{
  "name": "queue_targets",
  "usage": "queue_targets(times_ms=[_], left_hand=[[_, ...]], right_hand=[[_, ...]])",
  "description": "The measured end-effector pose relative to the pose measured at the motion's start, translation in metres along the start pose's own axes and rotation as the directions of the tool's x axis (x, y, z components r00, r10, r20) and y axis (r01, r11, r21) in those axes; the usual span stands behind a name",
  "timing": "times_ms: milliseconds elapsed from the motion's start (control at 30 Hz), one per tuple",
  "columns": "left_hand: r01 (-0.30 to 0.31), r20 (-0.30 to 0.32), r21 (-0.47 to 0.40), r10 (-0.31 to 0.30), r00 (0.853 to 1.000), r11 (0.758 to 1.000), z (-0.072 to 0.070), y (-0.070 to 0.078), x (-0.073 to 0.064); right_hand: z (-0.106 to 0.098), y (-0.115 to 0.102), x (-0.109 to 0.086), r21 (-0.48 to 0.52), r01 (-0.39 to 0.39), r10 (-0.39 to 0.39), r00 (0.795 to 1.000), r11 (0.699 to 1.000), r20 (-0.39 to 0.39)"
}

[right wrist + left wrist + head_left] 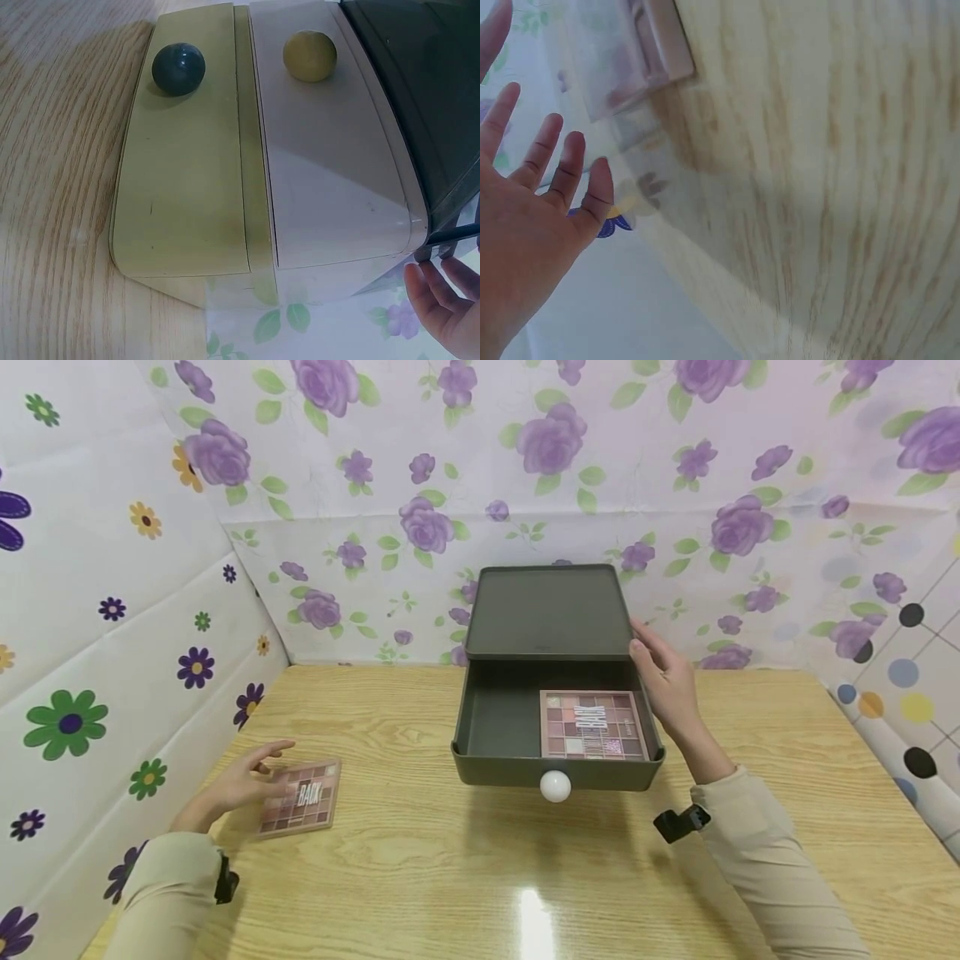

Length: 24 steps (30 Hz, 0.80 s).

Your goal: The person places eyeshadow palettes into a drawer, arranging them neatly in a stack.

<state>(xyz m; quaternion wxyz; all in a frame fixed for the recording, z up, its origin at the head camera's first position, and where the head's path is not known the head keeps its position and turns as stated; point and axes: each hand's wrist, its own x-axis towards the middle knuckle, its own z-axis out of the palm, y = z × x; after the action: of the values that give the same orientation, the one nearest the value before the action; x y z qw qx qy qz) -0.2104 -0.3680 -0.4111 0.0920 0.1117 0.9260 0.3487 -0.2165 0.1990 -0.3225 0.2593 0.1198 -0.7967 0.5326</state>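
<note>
A drawer unit with a dark green top (551,610) stands towards the back of the table. Its upper drawer (498,768), which has a white knob (555,786), is pulled out, and an eyeshadow palette (592,724) lies flat inside on the right. My right hand (667,681) touches the unit's right side near the top, thumb by the front corner. At the left, a second eyeshadow palette (307,797) lies on the table. My left hand (240,785) hovers by its left part, fingers spread and holding nothing; the left wrist view shows the loose fingers (571,154) beside the palette.
Below the dark drawer, the right wrist view shows a whitish drawer (330,165) with a yellow knob and a yellow-green drawer (184,180) with a dark knob, both pushed in. Flowered sheets (427,452) hang behind and at the left of the wooden table (397,860).
</note>
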Motion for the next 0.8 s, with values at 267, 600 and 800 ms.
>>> queue_targets(times_ms=[267,600,800], left_hand=[[0.035,0.099,-0.055,-0.029,0.995,0.998,0.005,-0.010,0.002],[0.031,0.094,0.081,-0.038,0.995,0.996,0.006,-0.010,0.007],[0.059,0.091,0.130,-0.071,0.993,0.990,0.006,-0.009,0.009]], right_hand=[[0.001,-0.004,0.000,-0.005,-0.019,0.019,1.000,1.000,0.025],[0.001,-0.004,0.000,-0.009,-0.029,0.029,1.000,1.000,0.009],[0.000,-0.004,0.001,-0.003,-0.035,0.035,0.999,0.999,-0.004]])
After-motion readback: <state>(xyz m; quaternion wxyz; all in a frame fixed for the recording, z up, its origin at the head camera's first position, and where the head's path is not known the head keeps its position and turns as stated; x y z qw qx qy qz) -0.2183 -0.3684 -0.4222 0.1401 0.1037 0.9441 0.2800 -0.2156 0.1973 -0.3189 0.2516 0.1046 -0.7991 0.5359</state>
